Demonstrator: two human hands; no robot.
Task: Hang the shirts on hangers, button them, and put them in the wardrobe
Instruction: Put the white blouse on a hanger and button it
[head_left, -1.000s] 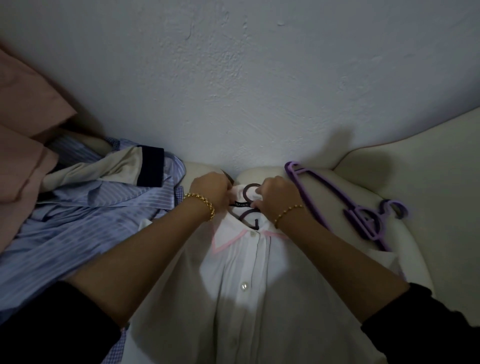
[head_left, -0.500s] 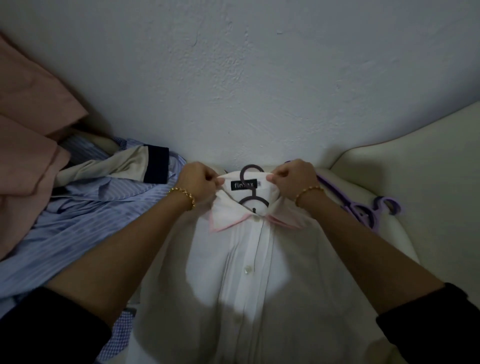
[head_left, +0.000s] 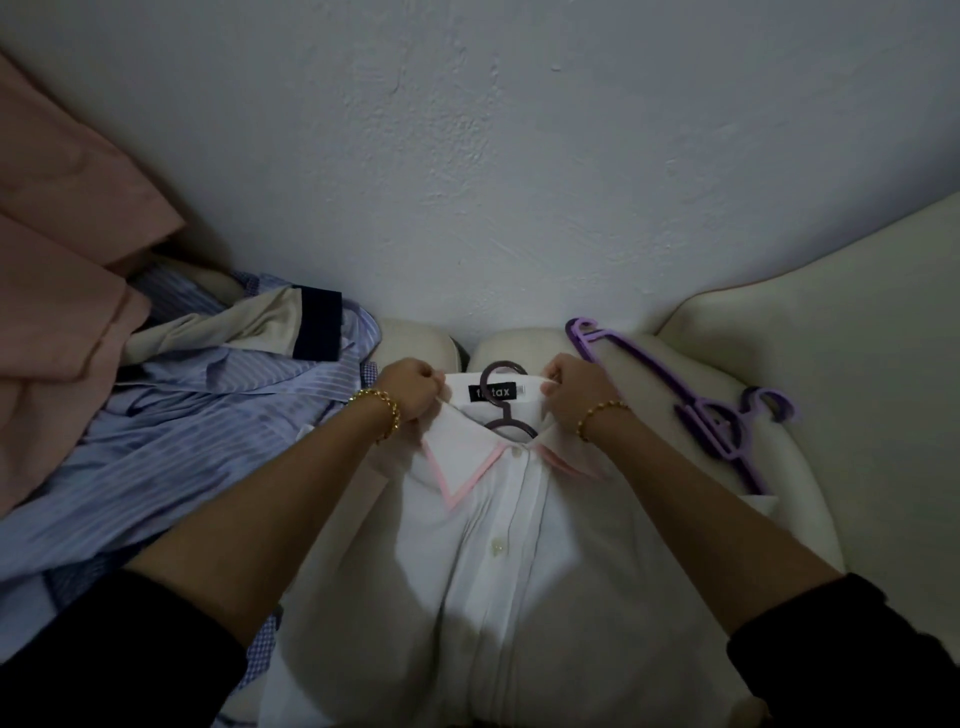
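Observation:
A white shirt (head_left: 498, 561) with pink collar trim lies front-up on a cream sofa, its placket closed down the middle. A dark hanger (head_left: 504, 410) sits inside it, with the hook poking out above the collar by a black neck label. My left hand (head_left: 410, 389) pinches the collar's left side. My right hand (head_left: 576, 389) pinches the collar's right side. Both hands pull the collar band apart and flat.
A blue striped shirt (head_left: 171, 452) and a beige garment with a dark cuff (head_left: 270, 327) are heaped at the left, under pink cloth (head_left: 62, 270). Purple hangers (head_left: 711, 410) lie on the sofa back (head_left: 831, 364) at the right. A white wall rises behind.
My hands moved apart from the middle of the collar to its two sides, spreading it so the label and hanger hook show.

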